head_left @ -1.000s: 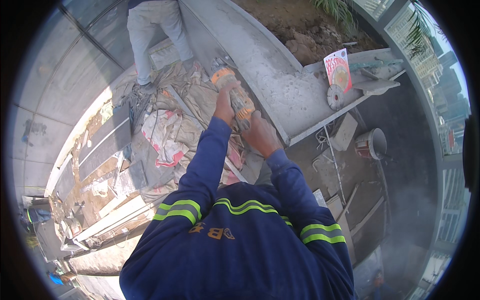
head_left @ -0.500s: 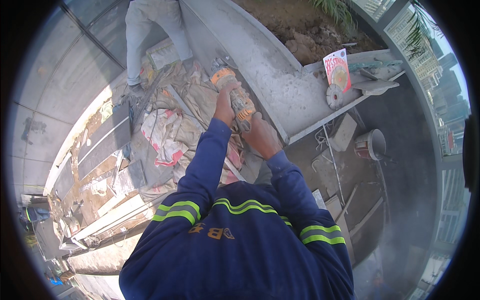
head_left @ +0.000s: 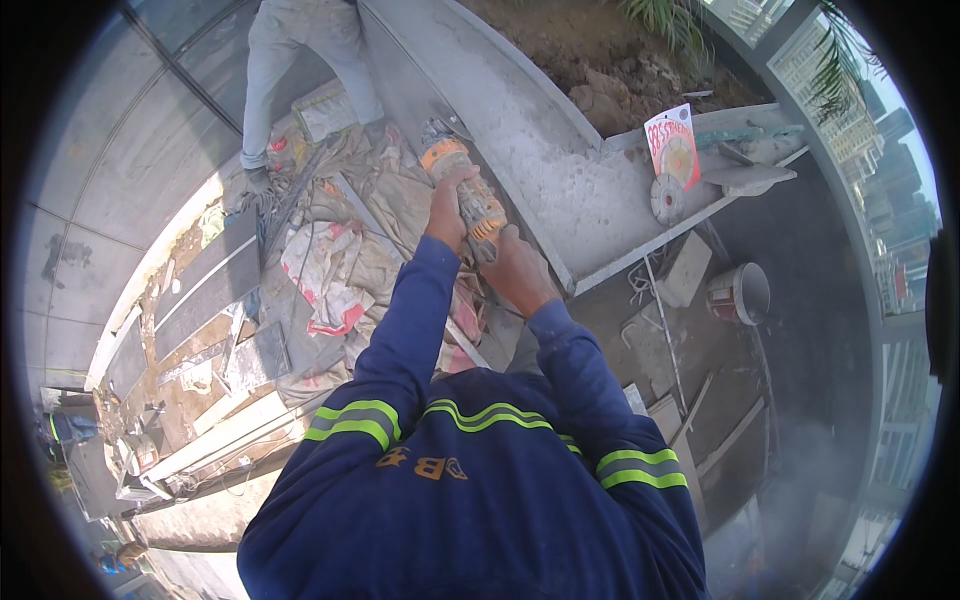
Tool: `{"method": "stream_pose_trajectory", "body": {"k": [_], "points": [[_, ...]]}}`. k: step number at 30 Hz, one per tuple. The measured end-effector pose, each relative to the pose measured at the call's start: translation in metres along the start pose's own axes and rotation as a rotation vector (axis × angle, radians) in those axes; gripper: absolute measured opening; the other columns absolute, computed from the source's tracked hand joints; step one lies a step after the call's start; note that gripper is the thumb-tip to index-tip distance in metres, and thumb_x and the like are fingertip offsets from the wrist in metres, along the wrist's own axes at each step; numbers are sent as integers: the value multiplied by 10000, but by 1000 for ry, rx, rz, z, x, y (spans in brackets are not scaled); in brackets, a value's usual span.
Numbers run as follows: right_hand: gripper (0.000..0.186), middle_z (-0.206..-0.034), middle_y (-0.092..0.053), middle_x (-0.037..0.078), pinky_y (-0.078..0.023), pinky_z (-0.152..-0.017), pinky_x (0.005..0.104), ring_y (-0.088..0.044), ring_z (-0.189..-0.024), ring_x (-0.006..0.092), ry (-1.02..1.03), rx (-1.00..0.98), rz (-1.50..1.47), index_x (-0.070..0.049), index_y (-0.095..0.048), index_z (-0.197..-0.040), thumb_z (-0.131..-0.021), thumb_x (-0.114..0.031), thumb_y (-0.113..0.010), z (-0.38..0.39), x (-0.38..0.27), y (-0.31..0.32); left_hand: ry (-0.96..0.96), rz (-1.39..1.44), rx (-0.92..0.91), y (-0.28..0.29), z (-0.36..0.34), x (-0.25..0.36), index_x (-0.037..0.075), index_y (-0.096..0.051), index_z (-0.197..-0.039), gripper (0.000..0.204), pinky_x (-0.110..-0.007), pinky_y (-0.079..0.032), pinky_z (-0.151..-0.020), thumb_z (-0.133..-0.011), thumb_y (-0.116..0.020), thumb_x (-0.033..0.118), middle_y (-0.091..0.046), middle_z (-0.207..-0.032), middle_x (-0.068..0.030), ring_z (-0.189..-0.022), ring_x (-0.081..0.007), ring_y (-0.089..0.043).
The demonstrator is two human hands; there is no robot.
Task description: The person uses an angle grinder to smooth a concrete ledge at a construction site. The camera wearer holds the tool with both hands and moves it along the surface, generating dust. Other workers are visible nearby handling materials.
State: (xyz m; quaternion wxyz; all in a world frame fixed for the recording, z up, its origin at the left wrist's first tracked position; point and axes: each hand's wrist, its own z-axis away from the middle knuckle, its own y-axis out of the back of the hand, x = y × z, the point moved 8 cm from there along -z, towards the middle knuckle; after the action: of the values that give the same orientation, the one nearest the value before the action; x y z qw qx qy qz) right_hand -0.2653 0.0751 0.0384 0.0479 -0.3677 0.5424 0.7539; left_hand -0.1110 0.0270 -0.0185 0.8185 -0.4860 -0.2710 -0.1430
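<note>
Both hands are closed on a dusty orange and grey angle grinder [head_left: 484, 208], which points away from me and slightly left. My left hand [head_left: 449, 207] wraps the front part of its body. Farther back, my right hand [head_left: 520, 270] grips the rear end. The grinder's head lies close to the base of a pale concrete ledge [head_left: 520, 125]; whether its disc touches anything cannot be made out. Beneath and left of the tool are crumpled, dusty sacks [head_left: 325, 265] with red and white parts.
A co-worker's legs [head_left: 272, 85] stand at the far left of the sacks. On the ledge at right are a round disc [head_left: 667, 198] and a printed card [head_left: 672, 145]. A white bucket [head_left: 739, 293] and a block [head_left: 685, 270] stand below it. Boards and slabs [head_left: 205, 285] lie at left.
Very little differs. The grinder and both hands keep nearly the same place and hold. The co-worker's legs appear slightly farther left.
</note>
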Motion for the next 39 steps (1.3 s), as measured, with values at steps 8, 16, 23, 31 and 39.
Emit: {"method": "stream_pose_trajectory", "body": {"k": [8,16,23,31,39], "points": [[412,-955,-692,329,-540,-802,540,-683,-933,488,1,2,11,56,-481,-1055,-802,-172,-713,-12,-2,-3,25,-20,-16,5,-14,2,64,-606,-996,254,-474,-588,-664,-819,-740,187,-616,-863,-104,-750,-304,-667],[418,-930,-690,334,-536,-779,548,-682,-906,496,10,-3,-10,65,-478,-1053,-802,-176,-710,6,-4,5,-20,13,4,-2,5,-1,57,-610,-1004,260,-455,-584,-658,-817,-740,183,-616,-844,-96,-743,-288,-664],[426,-923,-689,333,-537,-773,542,-686,-891,494,16,-4,9,62,-478,-1048,-795,-180,-722,18,-7,10,18,16,31,0,16,-6,38,-626,-1017,273,-452,-581,-647,-807,-748,162,-628,-829,-110,-720,-287,-665],[421,-904,-691,325,-536,-774,548,-684,-882,498,27,21,-7,52,-486,-1042,-792,-184,-729,17,-4,9,11,17,3,-1,12,-7,48,-620,-1010,266,-462,-583,-656,-811,-749,169,-624,-840,-114,-732,-296,-667],[417,-925,-702,305,-545,-794,534,-694,-904,477,30,43,1,38,-505,-1065,-787,-171,-733,-1,-3,1,9,21,-30,-3,-3,1,59,-597,-1020,279,-469,-572,-666,-806,-739,166,-606,-851,-120,-748,-311,-652]]}}
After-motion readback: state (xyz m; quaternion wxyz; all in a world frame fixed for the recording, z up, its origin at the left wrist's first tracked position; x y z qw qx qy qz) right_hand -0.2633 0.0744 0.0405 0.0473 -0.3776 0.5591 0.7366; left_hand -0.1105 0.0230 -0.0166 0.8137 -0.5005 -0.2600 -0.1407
